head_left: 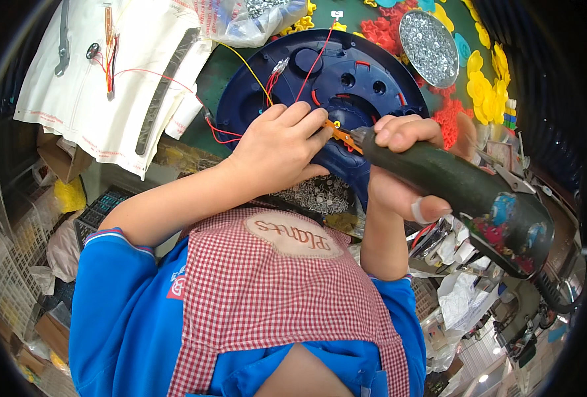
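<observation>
My right hand is wrapped round a dark electric screwdriver, its barrel smeared with paint. The tool's tip points left, against a narrow orange circuit board in a round navy plastic shell. My left hand bends over the shell, its fingertips closed on the board's left end and partly hiding it. Red wires, one yellow wire and a bundle with bare ends run from around the left fingers. Any screw under the tip is too small to make out.
White plastic sheets at the far left bear another wired orange strip. A round dish of small screws stands at the far right, among red and yellow plastic parts. More screws lie below my left hand.
</observation>
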`<state>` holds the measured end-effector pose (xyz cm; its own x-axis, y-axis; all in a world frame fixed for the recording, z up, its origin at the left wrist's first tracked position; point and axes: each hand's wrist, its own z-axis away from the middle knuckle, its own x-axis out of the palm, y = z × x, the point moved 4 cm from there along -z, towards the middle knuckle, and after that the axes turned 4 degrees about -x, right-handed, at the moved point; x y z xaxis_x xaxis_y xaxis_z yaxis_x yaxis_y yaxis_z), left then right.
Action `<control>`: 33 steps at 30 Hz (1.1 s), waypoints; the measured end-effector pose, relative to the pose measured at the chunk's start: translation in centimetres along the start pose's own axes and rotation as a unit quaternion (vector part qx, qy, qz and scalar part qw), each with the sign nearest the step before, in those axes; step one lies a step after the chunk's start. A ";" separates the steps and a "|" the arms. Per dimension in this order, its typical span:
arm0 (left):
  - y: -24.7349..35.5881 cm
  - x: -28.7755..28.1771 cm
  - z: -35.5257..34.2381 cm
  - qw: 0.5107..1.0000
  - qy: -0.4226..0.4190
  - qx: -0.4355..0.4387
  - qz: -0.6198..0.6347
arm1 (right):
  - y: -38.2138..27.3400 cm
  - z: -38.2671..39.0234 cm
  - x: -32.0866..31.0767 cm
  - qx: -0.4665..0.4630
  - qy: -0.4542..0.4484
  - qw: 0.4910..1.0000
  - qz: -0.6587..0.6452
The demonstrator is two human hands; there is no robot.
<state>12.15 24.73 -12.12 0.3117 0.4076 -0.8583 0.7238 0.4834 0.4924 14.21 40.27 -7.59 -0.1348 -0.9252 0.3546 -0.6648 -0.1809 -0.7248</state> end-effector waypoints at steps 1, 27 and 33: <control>-0.1 0.0 0.0 1.000 0.003 0.001 0.004 | 0.4 0.2 0.2 0.006 -0.005 1.000 0.002; -1.0 -0.6 -0.1 0.999 0.023 -0.003 0.050 | 2.4 0.9 0.6 0.085 -0.036 0.995 0.038; -1.0 -1.2 0.1 0.999 -0.008 0.012 0.049 | 1.8 -0.5 -0.4 0.056 0.001 0.998 -0.037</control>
<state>11.16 23.70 -11.59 0.3910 0.4396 -0.8086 0.7038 0.4234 0.5705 12.74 40.50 -8.78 -0.0900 -0.9071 0.4111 -0.5869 -0.2852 -0.7578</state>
